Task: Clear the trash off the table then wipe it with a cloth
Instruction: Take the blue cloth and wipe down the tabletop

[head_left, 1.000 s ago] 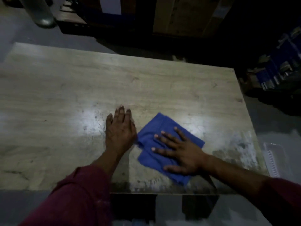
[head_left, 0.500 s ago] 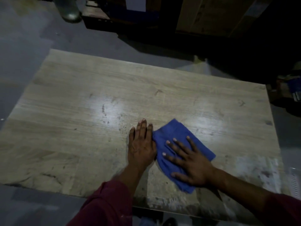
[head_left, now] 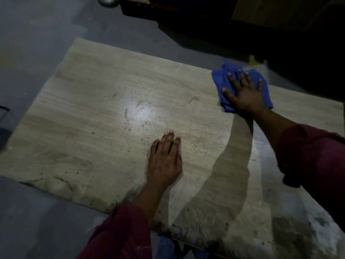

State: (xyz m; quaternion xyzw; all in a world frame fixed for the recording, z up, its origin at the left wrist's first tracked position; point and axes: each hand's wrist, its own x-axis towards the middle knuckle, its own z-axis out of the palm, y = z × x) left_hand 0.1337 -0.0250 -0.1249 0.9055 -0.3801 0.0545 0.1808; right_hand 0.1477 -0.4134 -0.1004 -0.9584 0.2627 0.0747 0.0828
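- the right hand [head_left: 243,92] is stretched out far across the pale wood-grain table [head_left: 97,113], arm nearly straight, reaching to the far edge on the right side.
- its palm lies flat on the crumpled blue cloth [head_left: 222,79], fingers [head_left: 231,79] fanned wide and pressing down; it pins the cloth rather than pinching or clutching it.
- the cloth sits at the far rim of the table, bunched under and around the hand, with folds sticking out to the left and right of the knuckles.
- the left hand [head_left: 164,161] rests palm down on the bare tabletop nearer the person, fingers straight and close together, pointing away; it holds nothing.
- the two hands are well apart.
- both forearms come out of dark red sleeves [head_left: 121,232], pushed up above the wrists.
- a bright glare and dark specks mark the surface just beyond the left hand, and pale smears cover the near right corner.
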